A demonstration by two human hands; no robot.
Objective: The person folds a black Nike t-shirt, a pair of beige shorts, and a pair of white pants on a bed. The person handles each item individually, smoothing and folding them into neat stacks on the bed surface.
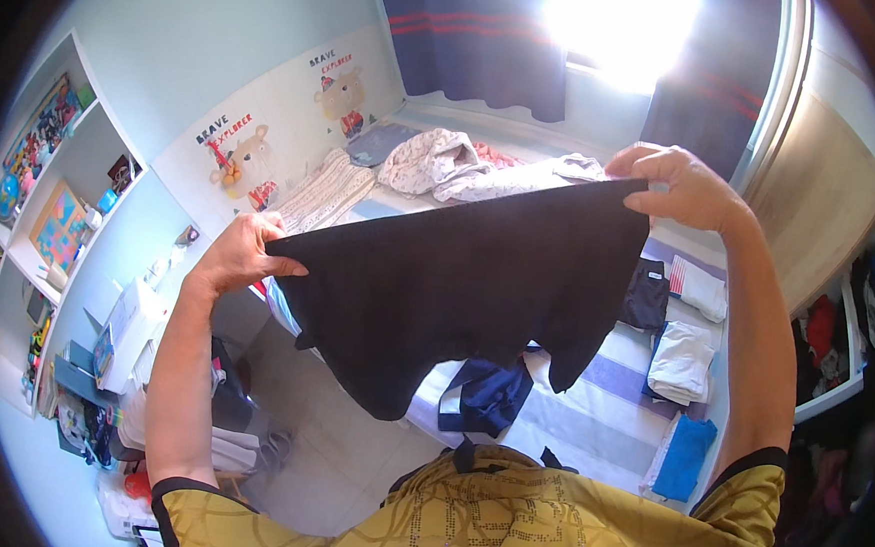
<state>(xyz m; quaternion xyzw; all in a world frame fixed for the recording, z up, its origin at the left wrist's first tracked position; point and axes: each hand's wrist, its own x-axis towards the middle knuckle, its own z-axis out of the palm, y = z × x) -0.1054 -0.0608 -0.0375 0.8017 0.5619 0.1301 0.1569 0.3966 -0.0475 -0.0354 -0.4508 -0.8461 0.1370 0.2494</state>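
My left hand [243,253] and my right hand [681,184] hold a pair of black shorts [467,275] stretched out in the air. Each hand pinches one end of the straight top edge between thumb and fingers. The right end is higher than the left. Two short leg parts hang down, with a gap between them. Beneath, a navy blue garment with white parts [487,397] lies loosely on the striped bed [589,413], partly covered by the shorts.
Along the bed's right side lie a folded dark garment [647,294], a white garment with red stripes [698,289], folded white clothes [683,361] and a blue folded garment [685,457]. Rumpled bedding [434,163] is at the back. Shelves [74,151] stand left, an open drawer [837,368] right.
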